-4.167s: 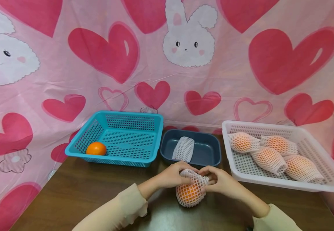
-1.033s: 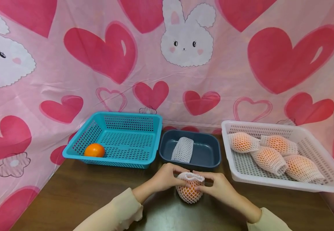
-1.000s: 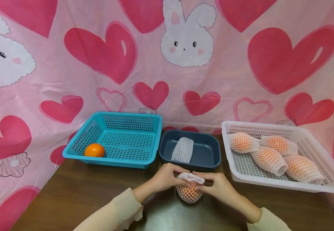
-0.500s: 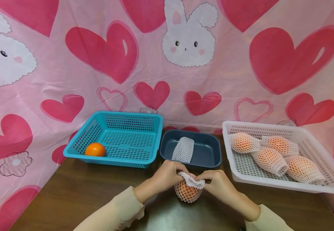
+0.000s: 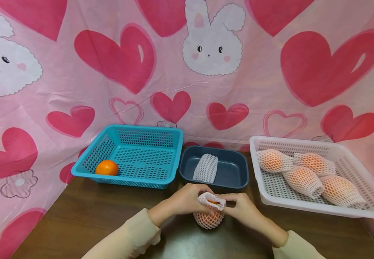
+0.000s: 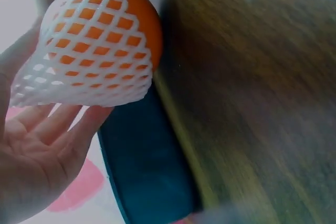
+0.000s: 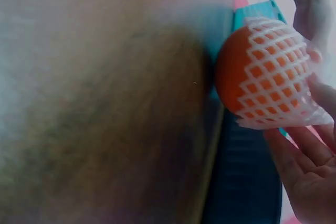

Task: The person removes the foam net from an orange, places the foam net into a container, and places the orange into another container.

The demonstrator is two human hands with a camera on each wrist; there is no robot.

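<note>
An orange [image 5: 208, 217] stands on the brown table [image 5: 86, 219] in front of me, wrapped in a white foam net [image 5: 211, 199]. My left hand [image 5: 202, 199] pinches the net's rim from the left. My right hand [image 5: 227, 204] pinches the rim from the right. A bit of orange shows through the net's open top. In the left wrist view the netted orange [image 6: 100, 45] sits above my left palm [image 6: 37, 150]. The right wrist view has the netted orange [image 7: 265, 69] above my right palm [image 7: 310, 174], with its bare end toward the table.
A teal basket [image 5: 141, 158] at the back left holds one bare orange [image 5: 107, 167]. A dark blue tray [image 5: 235, 169] behind my hands holds a spare foam net [image 5: 205, 168]. A white basket [image 5: 351, 169] on the right holds several netted oranges [image 5: 301, 179]. A pink heart cloth hangs behind.
Both hands have worked the net's rim, which now stands open at the top with orange showing. The orange has shifted slightly toward me. Baskets and tray are unchanged.
</note>
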